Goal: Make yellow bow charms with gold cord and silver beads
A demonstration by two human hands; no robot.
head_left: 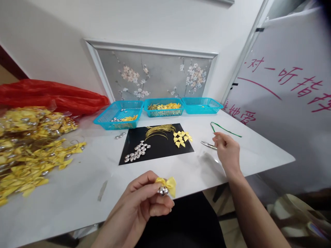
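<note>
My left hand [144,199] is closed near the table's front edge, pinching a small yellow ribbon bow with a silver bell [165,187]. My right hand [227,150] rests on the white table to the right, fingers curled at the handle end of small metal scissors [208,145]. A black mat [157,146] in the middle holds several silver bells [137,151], a bundle of gold threads [159,130] and several yellow bows [182,137].
Three turquoise baskets [117,115] line the back wall, holding bows and bells. A large pile of finished yellow bows [28,151] in plastic fills the left side, with red bags [51,94] behind. A green ribbon [223,129] lies at right. A whiteboard [287,100] stands at right.
</note>
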